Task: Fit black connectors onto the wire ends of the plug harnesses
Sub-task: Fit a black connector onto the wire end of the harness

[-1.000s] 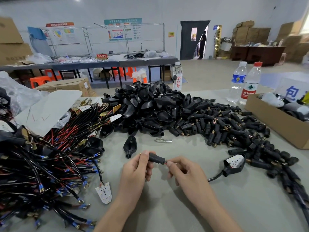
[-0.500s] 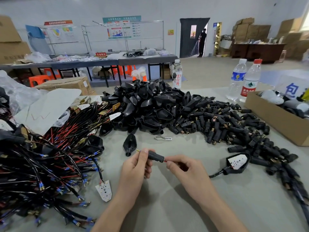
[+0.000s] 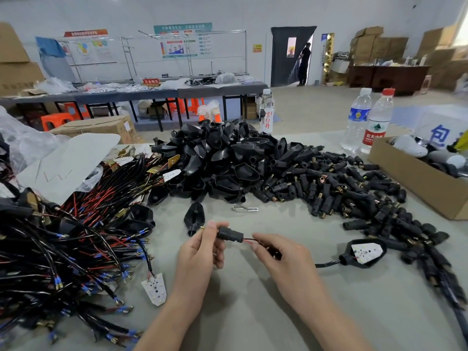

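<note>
My left hand (image 3: 200,249) pinches a black connector (image 3: 230,234) above the table, a brass pin showing at its left end. A red and a black wire (image 3: 249,240) come out of its right end. My right hand (image 3: 283,257) pinches those wires just right of the connector. Their black cable runs right to a plug head (image 3: 364,252) with a white LED board, lying on the table. A heap of loose connectors (image 3: 342,196) lies to the right, and a tangle of wire harnesses (image 3: 63,244) lies on the left.
A pile of black plug shells (image 3: 222,158) fills the table's middle back. One shell (image 3: 194,217) and a small metal clip (image 3: 245,209) lie just beyond my hands. A cardboard box (image 3: 417,178) and two water bottles (image 3: 367,122) stand at the right.
My hands have drawn slightly apart: the red and black wires now show between the connector and my right fingers. The plug head on the table has hardly shifted.
</note>
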{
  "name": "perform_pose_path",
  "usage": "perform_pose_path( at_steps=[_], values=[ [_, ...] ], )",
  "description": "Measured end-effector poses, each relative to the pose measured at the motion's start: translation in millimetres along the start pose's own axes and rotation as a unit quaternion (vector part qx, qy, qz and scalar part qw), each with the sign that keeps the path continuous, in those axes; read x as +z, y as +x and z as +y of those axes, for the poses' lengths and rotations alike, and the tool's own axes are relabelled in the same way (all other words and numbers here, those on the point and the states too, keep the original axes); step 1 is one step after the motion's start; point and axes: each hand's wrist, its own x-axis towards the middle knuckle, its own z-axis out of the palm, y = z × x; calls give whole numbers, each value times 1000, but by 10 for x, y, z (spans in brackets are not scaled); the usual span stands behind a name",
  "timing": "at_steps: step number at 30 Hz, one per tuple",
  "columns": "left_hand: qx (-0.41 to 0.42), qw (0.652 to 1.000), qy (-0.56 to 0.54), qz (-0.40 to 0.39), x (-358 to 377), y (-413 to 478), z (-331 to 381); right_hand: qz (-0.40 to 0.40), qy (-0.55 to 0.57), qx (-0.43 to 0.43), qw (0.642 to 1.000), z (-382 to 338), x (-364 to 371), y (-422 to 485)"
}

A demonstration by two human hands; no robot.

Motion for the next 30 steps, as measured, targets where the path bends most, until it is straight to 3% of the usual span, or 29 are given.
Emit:
perform_pose_path(
  at_steps=[10,17,30],
  values=[
    [-2,1000,-6,-12,-36,28,-36,-13,19,-15,1000,-11,-3,-22],
    [-2,998,-12,-60,-28,5,-31,-28,149,39,988,-1,40,-6],
    [-13,999,-31,-31,-50,13,-35,-21,68,18,997,-29,86,-47]
  ],
)
